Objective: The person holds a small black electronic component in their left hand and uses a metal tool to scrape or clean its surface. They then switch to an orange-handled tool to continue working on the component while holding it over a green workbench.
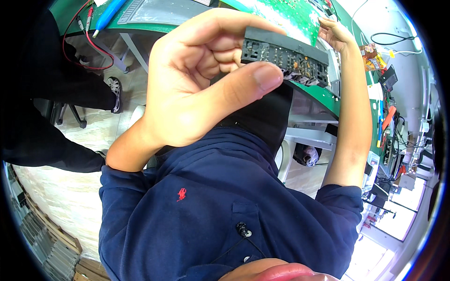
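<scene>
My left hand (187, 89) is raised close in front of me, its thumb and curled fingers pinching a long black multi-pin connector block (304, 52). The block's slotted side faces me and shows rows of openings with pale and orange-brown residue. Beyond it, a large green circuit board (300, 18) with whitish smears lies at the top of the view. My right hand (336, 36) is at the board's right edge, with its bent fingers against it; the grip is partly hidden. Below that hand, a grey finned metal piece (333, 70) shows beside the connector block.
A green-topped bench (318, 99) runs across the far side. On its left are a grey ribbed panel (157, 13), a blue pen-like tool (108, 18) and red test leads (64, 49). Cables, tools and a snack packet (371, 57) crowd the right. Another person's dark-clothed legs (70, 89) stand at left.
</scene>
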Tool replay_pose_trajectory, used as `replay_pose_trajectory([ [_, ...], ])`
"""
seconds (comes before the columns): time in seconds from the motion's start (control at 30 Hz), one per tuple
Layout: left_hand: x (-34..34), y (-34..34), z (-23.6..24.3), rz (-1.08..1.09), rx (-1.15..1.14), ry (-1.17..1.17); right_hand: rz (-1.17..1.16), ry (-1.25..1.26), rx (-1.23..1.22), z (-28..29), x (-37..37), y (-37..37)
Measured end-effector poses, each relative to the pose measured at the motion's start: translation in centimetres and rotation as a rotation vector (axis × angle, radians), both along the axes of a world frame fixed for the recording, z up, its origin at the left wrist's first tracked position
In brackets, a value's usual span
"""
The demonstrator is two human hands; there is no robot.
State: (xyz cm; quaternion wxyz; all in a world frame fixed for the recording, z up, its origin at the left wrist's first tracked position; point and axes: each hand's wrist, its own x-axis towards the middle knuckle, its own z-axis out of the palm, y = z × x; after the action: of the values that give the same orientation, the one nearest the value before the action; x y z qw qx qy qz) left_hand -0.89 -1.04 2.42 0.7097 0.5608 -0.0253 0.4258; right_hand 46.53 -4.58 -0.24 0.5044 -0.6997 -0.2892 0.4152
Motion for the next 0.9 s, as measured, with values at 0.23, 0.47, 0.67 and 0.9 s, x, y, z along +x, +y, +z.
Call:
replay_pose_trajectory([
  [0.23, -0.3, -0.2, 0.5, 0.035, 0.06, 0.008, -0.087, 0.074, 0.059, -0.2, 0.5, 0.4],
  [0.47, -0.4, -0.2, 1.0, 0.024, 0.017, 0.013, -0.095, 0.032, 0.045, 0.3, -0.6, 0.5],
  [0.67, -0.5, 0.3, 0.3, 0.007, 0.017, 0.017, -0.108, 0.033, 0.014, 0.9, -1.6, 0.7],
  [0.9, -0.6, 0.3, 0.3, 0.001, 0.019, 0.032, -0.123, 0.006, 0.07, 0.2, -0.6, 0.6],
])
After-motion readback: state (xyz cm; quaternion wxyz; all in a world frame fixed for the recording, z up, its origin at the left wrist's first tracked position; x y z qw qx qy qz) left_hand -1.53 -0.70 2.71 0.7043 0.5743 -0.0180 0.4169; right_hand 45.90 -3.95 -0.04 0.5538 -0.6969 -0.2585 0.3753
